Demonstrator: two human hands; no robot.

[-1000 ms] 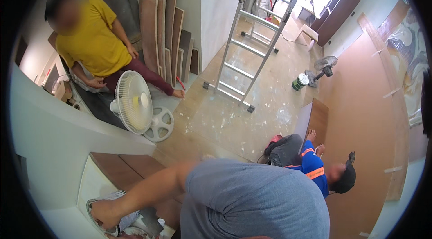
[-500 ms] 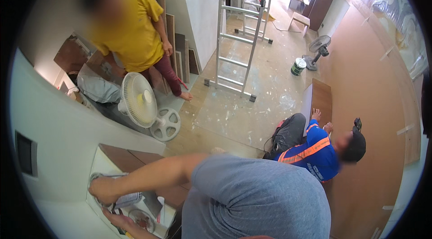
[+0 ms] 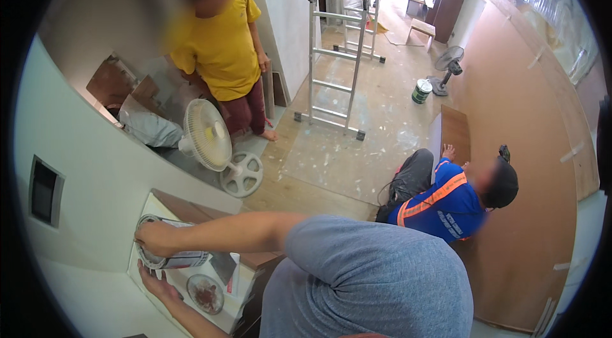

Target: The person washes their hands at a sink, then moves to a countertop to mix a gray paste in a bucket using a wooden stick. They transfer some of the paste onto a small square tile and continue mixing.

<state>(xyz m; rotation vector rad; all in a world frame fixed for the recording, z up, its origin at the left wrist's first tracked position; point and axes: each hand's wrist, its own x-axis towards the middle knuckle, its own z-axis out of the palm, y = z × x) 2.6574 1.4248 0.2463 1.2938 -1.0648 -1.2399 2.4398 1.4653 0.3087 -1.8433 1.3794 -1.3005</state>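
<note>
At the lower left, a metal paint can point(image 3: 187, 259) with a labelled side stands near the wall on a light work surface point(image 3: 239, 300). My right hand point(image 3: 158, 238) reaches across and closes over the can's rim, fingers partly hidden at its mouth. Just below it, my left hand point(image 3: 159, 284) is held with its fingers apart, the tips close to or touching the can. Beside that hand lies a round clear dish point(image 3: 205, 293) with reddish-brown residue. A flat grey blade-like piece point(image 3: 223, 266) lies beyond it, partly behind the can.
A white fan point(image 3: 208, 134) stands near a person in a yellow shirt point(image 3: 223, 51). Another person in blue point(image 3: 440, 207) works on the floor at a brown panel point(image 3: 456, 134). An aluminium ladder point(image 3: 331, 86), bucket point(image 3: 422, 91) and dark fan point(image 3: 448, 69) stand farther off.
The view has shifted slightly. My left hand has come nearer the can, exposing more of the dish. The person in yellow looks more upright; my right hand stays at the can.
</note>
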